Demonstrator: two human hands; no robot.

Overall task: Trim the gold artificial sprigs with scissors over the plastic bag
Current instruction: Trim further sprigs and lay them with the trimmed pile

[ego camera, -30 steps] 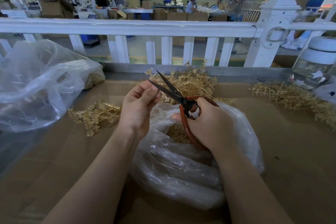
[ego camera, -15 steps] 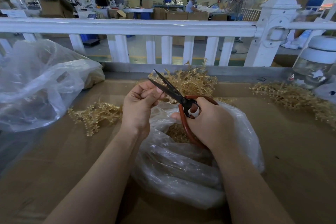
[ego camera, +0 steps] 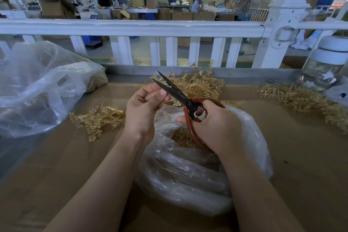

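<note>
My right hand (ego camera: 216, 128) grips the red handles of the black-bladed scissors (ego camera: 177, 93), whose blades stand slightly apart and point up to the left. My left hand (ego camera: 143, 107) has its fingers curled and pinches a small gold sprig piece right at the blades; the piece itself is mostly hidden by the fingers. Both hands hover over the open clear plastic bag (ego camera: 188, 175), which has gold trimmings (ego camera: 182, 137) inside. Loose gold sprigs lie in piles behind the hands (ego camera: 199, 84), at the left (ego camera: 96, 118) and at the right (ego camera: 305, 100).
The work surface is brown cardboard (ego camera: 56, 175). A large crumpled clear bag (ego camera: 37, 88) fills the left side. A glass jar with a white lid (ego camera: 327, 64) stands at the far right. A white railing (ego camera: 131, 28) runs along the back edge.
My left hand and the scissors have shifted very slightly; the blades remain a little apart at the fingertips. Otherwise nothing has moved.
</note>
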